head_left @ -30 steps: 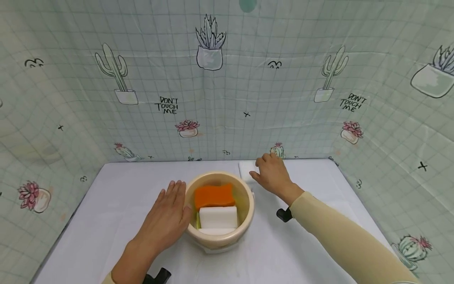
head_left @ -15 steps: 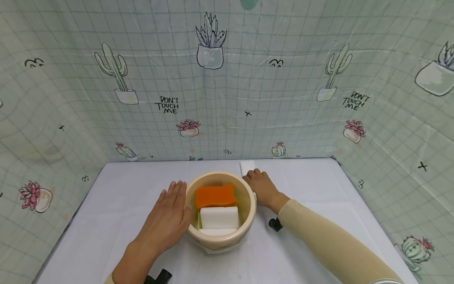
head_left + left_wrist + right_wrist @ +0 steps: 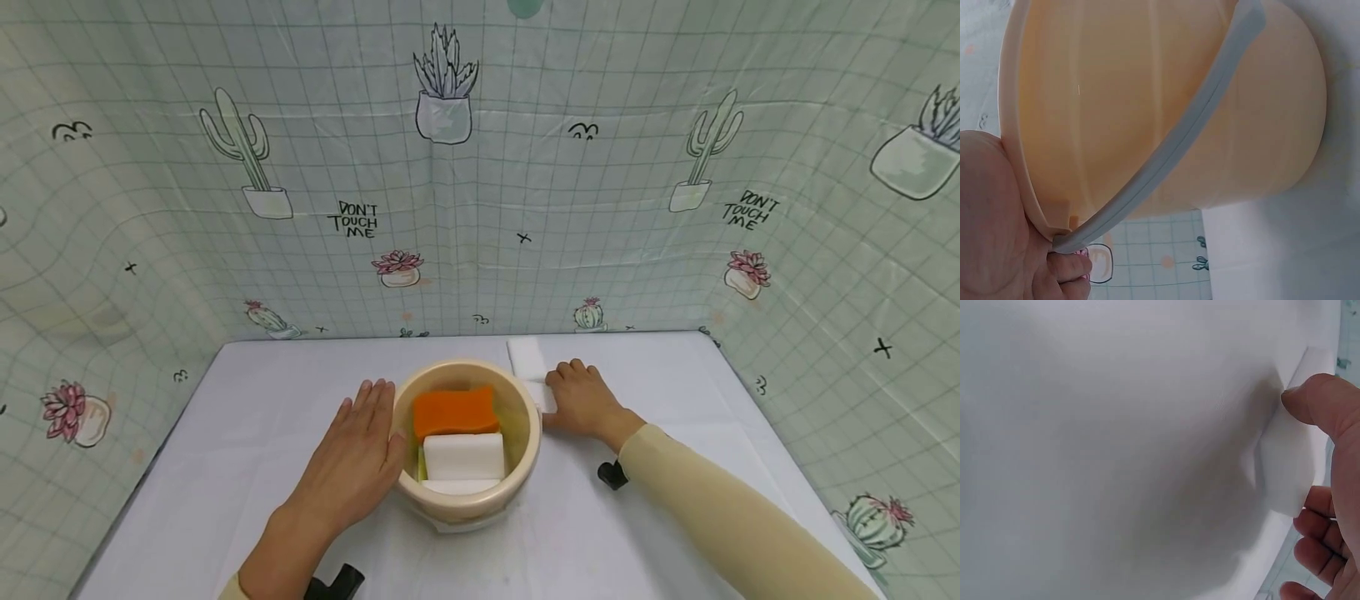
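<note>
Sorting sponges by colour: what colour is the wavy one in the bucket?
Orange: the wavy sponge, clearest in the head view.

Inventory of the tabletop (image 3: 247, 467), as recorded:
- Bucket (image 3: 517, 467), beige, with grey handle: one, at the middle.
- Orange sponge (image 3: 453, 412): one, inside the bucket.
- White sponges in the bucket: two, one block (image 3: 462, 456) lying beside the orange sponge, and the edge of a second (image 3: 459, 487) below it.
- White sponge outside the bucket (image 3: 527, 360): one, toward the far edge.
- Hands: two, the left hand (image 3: 352, 454) and the right hand (image 3: 585, 400).
</note>
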The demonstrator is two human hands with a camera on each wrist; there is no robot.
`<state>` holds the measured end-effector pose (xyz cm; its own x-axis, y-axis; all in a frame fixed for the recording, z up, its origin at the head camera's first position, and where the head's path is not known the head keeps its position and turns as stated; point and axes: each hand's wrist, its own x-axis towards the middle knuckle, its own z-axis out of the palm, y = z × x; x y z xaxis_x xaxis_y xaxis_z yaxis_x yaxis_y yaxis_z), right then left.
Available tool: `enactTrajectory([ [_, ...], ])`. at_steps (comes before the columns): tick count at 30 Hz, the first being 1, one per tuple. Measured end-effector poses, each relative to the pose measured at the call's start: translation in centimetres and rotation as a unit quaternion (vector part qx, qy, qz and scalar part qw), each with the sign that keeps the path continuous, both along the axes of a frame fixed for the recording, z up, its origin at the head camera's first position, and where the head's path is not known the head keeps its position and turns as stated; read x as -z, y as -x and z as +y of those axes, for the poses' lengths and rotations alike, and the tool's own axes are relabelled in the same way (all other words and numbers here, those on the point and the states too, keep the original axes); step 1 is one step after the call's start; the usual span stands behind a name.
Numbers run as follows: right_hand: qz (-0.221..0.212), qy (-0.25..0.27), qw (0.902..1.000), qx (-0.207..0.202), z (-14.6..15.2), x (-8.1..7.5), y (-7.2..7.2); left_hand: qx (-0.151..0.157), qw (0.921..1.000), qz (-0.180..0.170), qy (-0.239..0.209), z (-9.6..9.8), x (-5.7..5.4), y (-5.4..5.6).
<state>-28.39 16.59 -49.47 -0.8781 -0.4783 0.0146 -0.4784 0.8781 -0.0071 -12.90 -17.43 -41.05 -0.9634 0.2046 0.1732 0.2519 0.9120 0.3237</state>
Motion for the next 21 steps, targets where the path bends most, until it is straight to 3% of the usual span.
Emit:
enactTrajectory([
  [13, 0.035, 0.008, 0.9989, 0.031, 6.0, -0.5, 0.0, 0.002, 1.0, -0.005, -0.001, 0.0, -0.2, -0.1],
  [21, 0.092, 0.019, 0.9955, 0.012, 7.3, -2.4, -0.7, 0.002, 1.0, -0.003, 0.006, 0.0, -0.3, 0.0],
])
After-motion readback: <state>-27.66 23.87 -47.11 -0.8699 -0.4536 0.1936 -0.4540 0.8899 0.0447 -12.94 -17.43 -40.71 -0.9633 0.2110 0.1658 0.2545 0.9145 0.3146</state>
